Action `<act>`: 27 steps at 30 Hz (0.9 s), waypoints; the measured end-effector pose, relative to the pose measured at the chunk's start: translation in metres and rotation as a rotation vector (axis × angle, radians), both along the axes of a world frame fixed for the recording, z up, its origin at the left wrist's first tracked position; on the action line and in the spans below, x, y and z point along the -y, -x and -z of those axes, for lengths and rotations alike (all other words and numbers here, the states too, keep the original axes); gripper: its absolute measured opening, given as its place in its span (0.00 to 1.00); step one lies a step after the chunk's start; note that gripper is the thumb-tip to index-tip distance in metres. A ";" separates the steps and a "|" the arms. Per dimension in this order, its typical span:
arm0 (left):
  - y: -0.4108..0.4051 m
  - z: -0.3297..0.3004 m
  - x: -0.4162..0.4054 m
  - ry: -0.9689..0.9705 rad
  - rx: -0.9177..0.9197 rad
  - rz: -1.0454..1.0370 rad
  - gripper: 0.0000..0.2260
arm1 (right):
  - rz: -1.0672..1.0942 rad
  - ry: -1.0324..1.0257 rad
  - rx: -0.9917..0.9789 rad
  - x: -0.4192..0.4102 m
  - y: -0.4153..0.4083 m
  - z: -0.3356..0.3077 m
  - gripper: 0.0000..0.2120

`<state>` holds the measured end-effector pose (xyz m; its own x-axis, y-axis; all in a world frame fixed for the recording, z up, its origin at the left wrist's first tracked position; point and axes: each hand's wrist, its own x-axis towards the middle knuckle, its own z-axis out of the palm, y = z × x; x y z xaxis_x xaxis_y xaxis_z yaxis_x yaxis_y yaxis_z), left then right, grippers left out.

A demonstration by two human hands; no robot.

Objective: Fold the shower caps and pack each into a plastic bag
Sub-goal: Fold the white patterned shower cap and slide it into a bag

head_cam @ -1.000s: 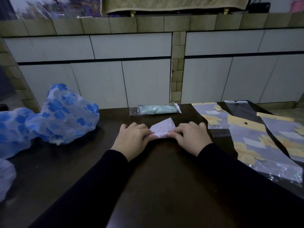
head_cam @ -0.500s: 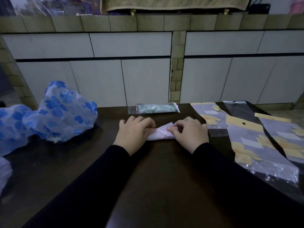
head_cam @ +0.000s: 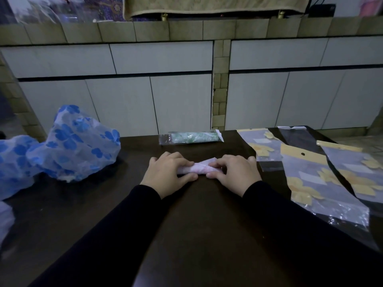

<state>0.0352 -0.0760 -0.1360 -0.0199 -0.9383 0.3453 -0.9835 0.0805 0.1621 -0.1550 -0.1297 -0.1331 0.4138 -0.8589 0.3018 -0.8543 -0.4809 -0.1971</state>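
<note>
A pale pink shower cap, folded into a narrow strip, lies on the dark table between my hands. My left hand pinches its left end and my right hand pinches its right end; both press it onto the table. Behind it lies a packed plastic bag with a green cap inside. Unfolded blue-flowered shower caps are heaped at the left. Several flat plastic bags with yellow flowers are spread out at the right.
A tiled counter front with white cabinet panels rises right behind the table's far edge. Another piece of pale plastic shows at the left border. My black sleeves cover the near table.
The pink cap's raised triangular flap has been folded down, leaving a flatter, narrower strip. Both hands closed in on its ends.
</note>
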 end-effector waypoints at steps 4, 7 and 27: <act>0.003 -0.002 0.001 0.011 0.048 -0.019 0.15 | -0.017 0.057 -0.020 -0.001 0.000 0.000 0.16; 0.003 -0.004 -0.001 0.035 0.082 -0.028 0.14 | -0.014 0.056 -0.010 0.001 -0.001 0.000 0.16; 0.010 -0.002 0.011 0.153 -0.042 -0.009 0.06 | -0.066 -0.016 0.067 0.012 0.003 -0.005 0.13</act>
<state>0.0256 -0.0867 -0.1343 0.0062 -0.8747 0.4846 -0.9769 0.0981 0.1896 -0.1576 -0.1422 -0.1276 0.4494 -0.8351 0.3173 -0.8055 -0.5324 -0.2604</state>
